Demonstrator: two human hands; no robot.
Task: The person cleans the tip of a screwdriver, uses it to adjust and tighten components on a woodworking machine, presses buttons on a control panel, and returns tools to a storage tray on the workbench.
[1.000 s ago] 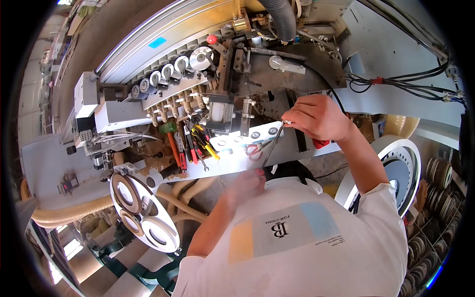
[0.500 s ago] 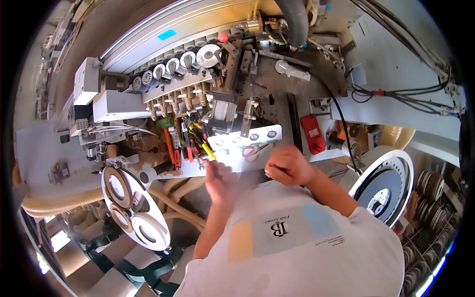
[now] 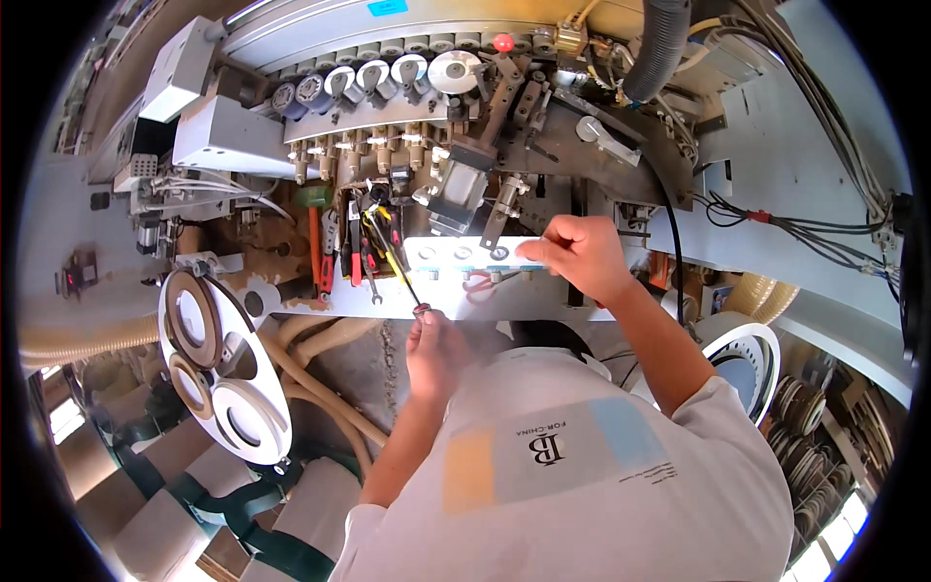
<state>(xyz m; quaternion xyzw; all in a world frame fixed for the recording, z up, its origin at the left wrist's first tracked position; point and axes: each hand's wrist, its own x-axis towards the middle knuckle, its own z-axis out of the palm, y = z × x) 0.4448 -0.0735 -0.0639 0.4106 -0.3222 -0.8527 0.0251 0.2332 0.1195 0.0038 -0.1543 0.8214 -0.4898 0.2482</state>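
Note:
My left hand (image 3: 433,354), slightly blurred, is closed at the front edge of the machine bed. A long thin tool (image 3: 411,291) with a dark reddish end runs from its fingers up and left across the hand tools; its kind is unclear. My right hand (image 3: 587,254) pinches at the right end of a white panel (image 3: 415,262) with a row of round fittings. The fingertips cover the rightmost fitting, so what they grip is hidden. Beside the panel lie yellow-and-black pliers (image 3: 393,260), a small spanner (image 3: 374,291) and red-handled tools (image 3: 327,272).
A green-headed hammer (image 3: 313,198) lies left of the tools. Behind the panel stand a metal cylinder block (image 3: 460,184) and several white rollers (image 3: 373,78). A white belt wheel frame (image 3: 252,417) stands at left, and a black cable (image 3: 669,223) hangs at right.
My right hand has moved up from near my body to the panel's right end. The thin tool now shows clearly at my left hand. The view has shifted, and the red case is now mostly hidden.

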